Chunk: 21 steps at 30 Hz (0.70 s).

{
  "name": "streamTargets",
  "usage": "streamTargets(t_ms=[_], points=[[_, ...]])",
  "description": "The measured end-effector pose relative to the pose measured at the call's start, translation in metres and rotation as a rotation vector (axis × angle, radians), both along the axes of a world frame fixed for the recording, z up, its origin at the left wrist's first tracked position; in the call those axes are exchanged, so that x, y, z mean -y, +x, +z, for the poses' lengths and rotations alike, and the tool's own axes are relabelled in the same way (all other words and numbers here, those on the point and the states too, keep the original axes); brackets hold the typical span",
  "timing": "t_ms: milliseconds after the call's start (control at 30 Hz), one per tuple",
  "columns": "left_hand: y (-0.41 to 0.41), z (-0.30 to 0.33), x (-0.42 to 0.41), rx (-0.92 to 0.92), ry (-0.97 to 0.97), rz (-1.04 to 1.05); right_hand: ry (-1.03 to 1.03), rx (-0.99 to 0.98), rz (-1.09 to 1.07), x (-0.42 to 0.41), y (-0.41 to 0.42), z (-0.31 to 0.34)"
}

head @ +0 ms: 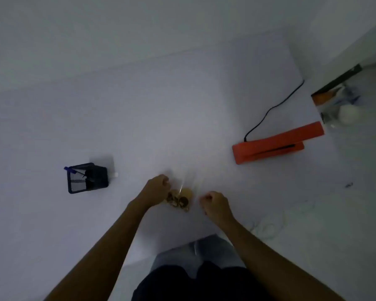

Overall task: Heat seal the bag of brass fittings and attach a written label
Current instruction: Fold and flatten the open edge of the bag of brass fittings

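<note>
A clear plastic bag (188, 181) lies on the white table in front of me, with brass fittings (179, 199) heaped at its near end. My left hand (155, 189) is curled at the bag's left edge and seems to pinch it. My right hand (214, 203) is curled at the bag's right edge; the film is too faint to show a firm grip. An orange heat sealer (276, 143) sits to the right, its arm raised, with a black cord (269, 111) running back. A blue pen (71, 170) stands in a black mesh holder (87, 178) on the left.
The white table (139, 127) stretches to a wall at the back. At the far right sit a white cup (348, 115) and an orange-and-clear packet (328, 97). Faint clear bags (267, 228) lie at the near right. My dark-clothed lap (193, 281) is at the table's front edge.
</note>
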State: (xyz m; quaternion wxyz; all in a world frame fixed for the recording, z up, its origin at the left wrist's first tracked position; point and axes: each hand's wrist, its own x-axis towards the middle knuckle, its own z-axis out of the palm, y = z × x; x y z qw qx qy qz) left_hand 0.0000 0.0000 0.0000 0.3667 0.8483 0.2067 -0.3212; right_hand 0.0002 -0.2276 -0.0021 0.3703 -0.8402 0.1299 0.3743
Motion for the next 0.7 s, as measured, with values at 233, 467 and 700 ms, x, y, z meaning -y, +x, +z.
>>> streamTargets(t_ms=[233, 467, 700], points=[[-0.014, -0.003, 0.002, 0.122, -0.070, 0.053, 0.153, 0.096, -0.046, -0.022, -0.002, -0.006], [-0.034, 0.017, -0.021, 0.356, -0.225, 0.080, 0.254, 0.382, -0.086, -0.022, -0.005, 0.001], [-0.038, 0.005, -0.030, 0.361, -0.296, 0.111, 0.277, 0.550, -0.010, -0.038, 0.002, 0.000]])
